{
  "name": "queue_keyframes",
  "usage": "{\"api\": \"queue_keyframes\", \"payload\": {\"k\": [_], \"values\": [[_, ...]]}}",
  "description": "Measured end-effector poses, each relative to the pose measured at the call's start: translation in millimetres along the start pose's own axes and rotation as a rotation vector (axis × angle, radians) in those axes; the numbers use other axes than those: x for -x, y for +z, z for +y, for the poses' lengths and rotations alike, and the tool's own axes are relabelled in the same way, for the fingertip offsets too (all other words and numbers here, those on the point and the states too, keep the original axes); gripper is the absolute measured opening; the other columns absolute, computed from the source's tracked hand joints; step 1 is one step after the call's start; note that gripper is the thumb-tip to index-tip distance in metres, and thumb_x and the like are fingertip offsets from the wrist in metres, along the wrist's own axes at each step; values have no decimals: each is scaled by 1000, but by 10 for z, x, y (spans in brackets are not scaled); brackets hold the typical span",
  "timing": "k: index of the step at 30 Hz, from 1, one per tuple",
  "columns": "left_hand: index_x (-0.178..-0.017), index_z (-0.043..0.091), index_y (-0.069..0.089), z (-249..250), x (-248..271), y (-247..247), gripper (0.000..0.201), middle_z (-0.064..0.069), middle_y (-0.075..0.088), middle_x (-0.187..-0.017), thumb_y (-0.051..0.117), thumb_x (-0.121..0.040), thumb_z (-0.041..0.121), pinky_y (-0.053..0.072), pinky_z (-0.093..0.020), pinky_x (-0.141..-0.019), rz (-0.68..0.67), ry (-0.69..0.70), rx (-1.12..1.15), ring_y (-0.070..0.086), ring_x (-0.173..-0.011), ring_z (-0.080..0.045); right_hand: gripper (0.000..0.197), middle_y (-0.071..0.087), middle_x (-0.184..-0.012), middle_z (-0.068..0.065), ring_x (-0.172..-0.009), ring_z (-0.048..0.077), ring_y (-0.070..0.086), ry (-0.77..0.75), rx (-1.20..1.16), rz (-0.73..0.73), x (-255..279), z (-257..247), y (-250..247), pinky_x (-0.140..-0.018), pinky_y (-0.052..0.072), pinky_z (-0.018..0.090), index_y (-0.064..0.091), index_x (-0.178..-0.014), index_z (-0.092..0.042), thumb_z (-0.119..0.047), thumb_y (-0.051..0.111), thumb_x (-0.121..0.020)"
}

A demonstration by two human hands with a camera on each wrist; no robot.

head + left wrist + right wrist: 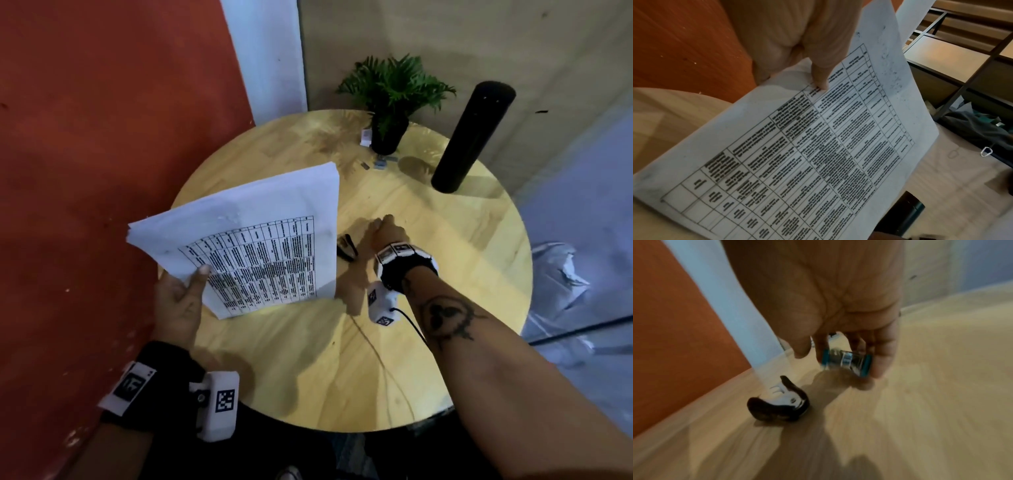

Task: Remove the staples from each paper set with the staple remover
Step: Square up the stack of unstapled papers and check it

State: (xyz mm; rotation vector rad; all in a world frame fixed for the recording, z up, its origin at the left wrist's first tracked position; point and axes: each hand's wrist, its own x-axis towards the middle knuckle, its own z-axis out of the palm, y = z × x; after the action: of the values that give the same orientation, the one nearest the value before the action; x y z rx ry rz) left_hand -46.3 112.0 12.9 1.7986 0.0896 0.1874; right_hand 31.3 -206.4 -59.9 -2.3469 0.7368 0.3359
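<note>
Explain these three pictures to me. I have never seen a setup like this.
There is no machine here: a person wears cameras on the head and on both wrists. The head picture looks down on a round wooden table. The other two pictures each look along one hand. The left hand holds a stack of printed paper by one edge. The right hand pinches a small blue-rimmed object, too blurred to name. Beside it, the black staple remover lies on the table untouched. A potted plant and a black cylinder stand at the far edge.
</note>
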Motion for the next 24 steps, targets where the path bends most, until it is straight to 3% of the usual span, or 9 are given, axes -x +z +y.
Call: {"api": "queue_keyframes", "payload": {"k": [5,7,8,9,11,13,18,22,24], "values": [[-101,-34,42,89,77,46,37,24,45,-36,54,-92,0,32,0,-48,43,-25,-2,41,-38,13,20,66,-79,12,-63,19,68,81,-1196,-163,455,261,-303,-62,51,31,40,-116,-8,-14,41,-97],[-95,-34,45,87,97,75,36,3,60,-47,55,-91,0,31,0,-46,61,-13,12,38,-39,8,9,68,-72,7,-68,16,70,51,-1601,-327,865,274,-462,-61,57,27,52,-96,-8,-7,49,-88],[-94,-31,48,29,88,39,35,-28,62,-65,57,-91,3,31,0,-47,60,-22,26,37,-42,7,17,68,-72,7,-69,17,69,3,-1729,-396,1081,235,-527,-61,57,27,54,-91,-8,-8,62,-76],[-95,-23,54,4,93,23,36,-40,55,-74,61,-91,11,32,-1,-52,49,-12,40,39,-47,8,32,66,-73,7,-69,17,68,-71,-1775,-451,1273,198,-588,-61,57,27,55,-88,-9,-9,75,-62],[-96,0,57,-32,108,39,36,-23,53,-72,67,-87,34,42,-19,-66,13,13,39,48,-61,2,44,62,-73,5,-65,16,64,-151,-1776,-506,1557,135,-673,-61,55,28,56,-82,-12,-12,85,-48],[-87,9,53,-64,165,89,18,-7,51,-68,65,-89,22,43,-26,-65,-8,0,44,51,-63,2,27,56,-66,-1,-59,11,57,-166,-1729,-427,1789,57,-759,-61,53,26,55,-83,-16,-18,75,-65],[-101,2,59,-23,350,188,62,-10,65,-91,63,-76,58,49,-41,-73,-53,38,88,59,-84,-19,11,46,-77,-1,-58,7,49,-387,-1241,113,2000,-35,-897,-51,44,21,47,-94,-16,-9,55,-91],[-116,-17,50,77,454,235,51,-23,65,-93,64,-89,24,48,-26,-76,-87,2,92,57,-95,-18,32,60,-88,2,-65,11,59,-462,-1141,29,2018,-52,-750,-54,44,22,49,-109,-12,7,54,-85],[-125,-7,49,87,473,218,56,-23,63,-115,65,-87,31,47,-41,-95,-123,-19,93,58,-113,-28,38,65,-90,2,-66,12,61,-437,-1174,-4,2021,-48,-648,-57,47,24,52,-103,-15,17,49,-82]]}}
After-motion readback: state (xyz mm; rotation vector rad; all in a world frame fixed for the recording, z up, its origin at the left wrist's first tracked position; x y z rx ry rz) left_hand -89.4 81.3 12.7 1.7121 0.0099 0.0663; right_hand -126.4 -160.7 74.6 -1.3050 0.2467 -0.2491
